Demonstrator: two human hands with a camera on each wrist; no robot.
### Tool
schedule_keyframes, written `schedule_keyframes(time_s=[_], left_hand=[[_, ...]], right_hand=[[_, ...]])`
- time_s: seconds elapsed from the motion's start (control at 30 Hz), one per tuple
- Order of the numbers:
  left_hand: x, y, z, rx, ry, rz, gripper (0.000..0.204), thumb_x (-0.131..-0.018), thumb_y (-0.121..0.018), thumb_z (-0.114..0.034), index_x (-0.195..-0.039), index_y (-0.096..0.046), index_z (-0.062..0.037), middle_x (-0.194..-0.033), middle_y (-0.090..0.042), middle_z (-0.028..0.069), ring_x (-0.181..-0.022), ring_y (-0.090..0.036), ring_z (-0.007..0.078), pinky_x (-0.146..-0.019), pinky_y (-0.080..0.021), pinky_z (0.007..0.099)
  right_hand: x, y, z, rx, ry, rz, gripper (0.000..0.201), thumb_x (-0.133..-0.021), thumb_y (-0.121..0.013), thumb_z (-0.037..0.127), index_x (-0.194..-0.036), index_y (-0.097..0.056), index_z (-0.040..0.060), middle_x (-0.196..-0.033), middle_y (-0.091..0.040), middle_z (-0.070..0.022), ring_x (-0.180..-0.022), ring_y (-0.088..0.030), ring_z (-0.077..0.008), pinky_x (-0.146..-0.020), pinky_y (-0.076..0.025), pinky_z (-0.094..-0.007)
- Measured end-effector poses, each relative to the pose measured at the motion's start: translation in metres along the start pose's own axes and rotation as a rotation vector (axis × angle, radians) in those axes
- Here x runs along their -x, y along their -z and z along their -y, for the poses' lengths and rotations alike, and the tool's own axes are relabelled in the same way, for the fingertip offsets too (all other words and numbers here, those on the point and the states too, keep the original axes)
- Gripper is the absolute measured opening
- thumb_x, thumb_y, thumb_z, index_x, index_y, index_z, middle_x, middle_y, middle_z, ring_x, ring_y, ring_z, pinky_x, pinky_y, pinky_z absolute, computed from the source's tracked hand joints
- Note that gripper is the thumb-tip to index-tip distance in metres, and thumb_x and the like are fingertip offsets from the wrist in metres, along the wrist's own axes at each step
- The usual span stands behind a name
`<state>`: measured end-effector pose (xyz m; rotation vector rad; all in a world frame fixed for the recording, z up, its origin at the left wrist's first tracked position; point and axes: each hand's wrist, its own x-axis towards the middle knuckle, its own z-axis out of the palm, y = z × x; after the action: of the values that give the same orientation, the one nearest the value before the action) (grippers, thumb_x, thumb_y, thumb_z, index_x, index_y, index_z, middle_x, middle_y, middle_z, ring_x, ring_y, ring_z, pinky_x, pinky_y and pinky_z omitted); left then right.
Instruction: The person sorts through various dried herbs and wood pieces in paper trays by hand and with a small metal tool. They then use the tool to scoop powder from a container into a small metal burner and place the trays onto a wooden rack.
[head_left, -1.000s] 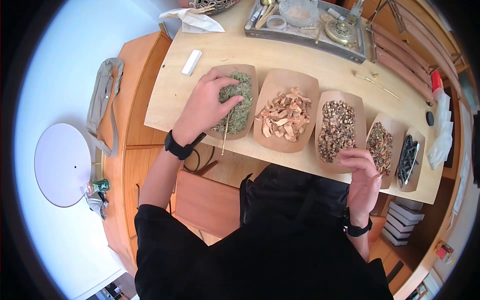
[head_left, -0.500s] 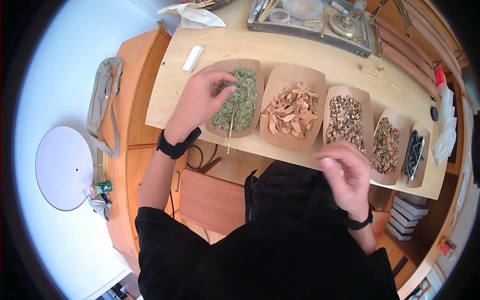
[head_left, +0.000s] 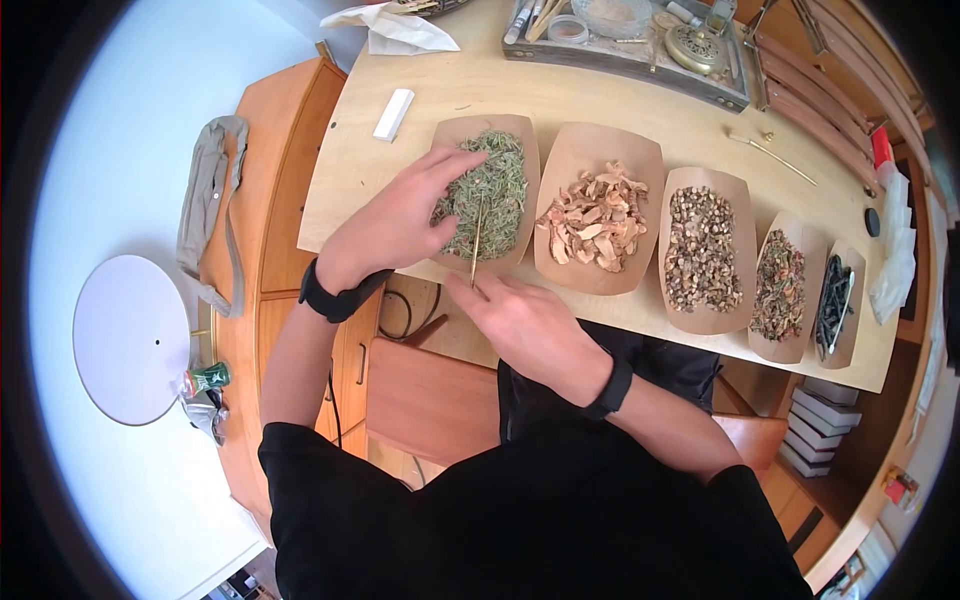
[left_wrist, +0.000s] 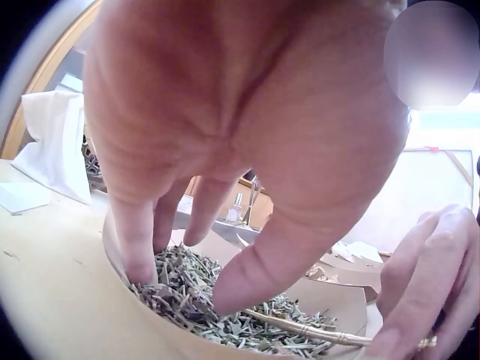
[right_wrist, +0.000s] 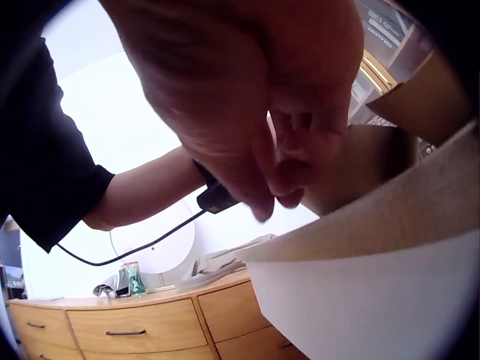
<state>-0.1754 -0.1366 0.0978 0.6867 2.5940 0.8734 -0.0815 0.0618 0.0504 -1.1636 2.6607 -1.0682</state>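
Dried green herb (head_left: 497, 190) fills the leftmost brown paper tray (head_left: 527, 150). My left hand (head_left: 400, 215) is over this tray, its fingers pointing down, and in the left wrist view the fingertips reach into the herb. A slender brass stick (left_wrist: 300, 326) with bamboo-like joints lies in the herb, its far end buried, its near end sticking out over the tray's front rim. My right hand (head_left: 540, 330) is at that near end and pinches it between the fingertips. In the right wrist view the stick is hidden behind the fingers.
Beside the herb stand trays of tan dried slices (head_left: 600, 215), brown chopped pieces (head_left: 705, 245), a reddish mix (head_left: 778, 285) and dark sticks (head_left: 832, 300). A white block (head_left: 394, 114) lies behind. Farther back are a wooden tray (head_left: 625, 70) of utensils and another brass tool (head_left: 770, 155).
My right hand has swung leftward from the chopped-piece tray to the brass stick's end. My left hand has spread slightly and shifted right over the herb.
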Motion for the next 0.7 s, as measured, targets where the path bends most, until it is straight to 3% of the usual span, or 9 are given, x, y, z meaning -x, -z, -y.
schedule_keyframes(time_s=[0.07,0.17,0.37,0.5,0.7], left_hand=[[0.001,0.000,0.001,0.052,0.021,0.013,0.075,-0.081,-0.060,0.011,-0.151,-0.042,-0.0084,-0.145,-0.048,0.0176,-0.129,-0.054,0.0310,-0.107,-0.049,0.0394],[0.002,0.000,0.002,0.150,0.025,0.004,0.078,-0.081,-0.061,0.009,-0.154,-0.039,-0.0104,-0.146,-0.047,0.0179,-0.130,-0.053,0.0299,-0.108,-0.049,0.0400],[0.005,-0.002,-0.001,0.172,0.017,-0.033,0.082,-0.078,-0.070,0.006,-0.153,-0.040,-0.0109,-0.146,-0.047,0.0169,-0.131,-0.052,0.0297,-0.108,-0.048,0.0409],[0.002,-0.009,0.003,0.035,-0.031,-0.059,0.085,-0.075,-0.079,-0.002,-0.152,-0.042,-0.0102,-0.146,-0.046,0.0175,-0.135,-0.047,0.0322,-0.110,-0.045,0.0412],[-0.005,-0.019,0.003,-0.092,-0.095,-0.093,0.086,-0.073,-0.084,-0.011,-0.150,-0.045,-0.0093,-0.145,-0.044,0.0180,-0.135,-0.045,0.0365,-0.114,-0.040,0.0408]], right_hand=[[-0.003,-0.004,-0.001,0.004,-0.002,0.010,0.051,-0.077,-0.063,-0.001,-0.127,-0.057,-0.0051,-0.101,-0.063,-0.0145,-0.091,-0.069,-0.0283,-0.079,-0.058,-0.0380],[-0.004,-0.005,-0.003,0.014,0.049,-0.136,0.051,-0.077,-0.064,-0.001,-0.127,-0.058,-0.0047,-0.098,-0.062,-0.0122,-0.089,-0.069,-0.0279,-0.078,-0.058,-0.0379],[0.005,0.015,-0.007,-0.229,-0.011,-0.631,0.034,-0.088,-0.072,0.001,-0.122,-0.069,0.0026,-0.090,-0.063,-0.0107,-0.069,-0.064,-0.0243,-0.061,-0.054,-0.0331],[0.018,0.030,-0.013,-0.343,-0.107,-0.651,0.028,-0.086,-0.072,-0.006,-0.114,-0.072,-0.0009,-0.084,-0.066,-0.0130,-0.069,-0.066,-0.0216,-0.062,-0.054,-0.0296],[0.042,0.047,-0.020,-0.512,-0.131,-0.704,0.023,-0.092,-0.066,-0.008,-0.114,-0.071,-0.0044,-0.090,-0.070,-0.0129,-0.075,-0.072,-0.0174,-0.065,-0.057,-0.0264]])
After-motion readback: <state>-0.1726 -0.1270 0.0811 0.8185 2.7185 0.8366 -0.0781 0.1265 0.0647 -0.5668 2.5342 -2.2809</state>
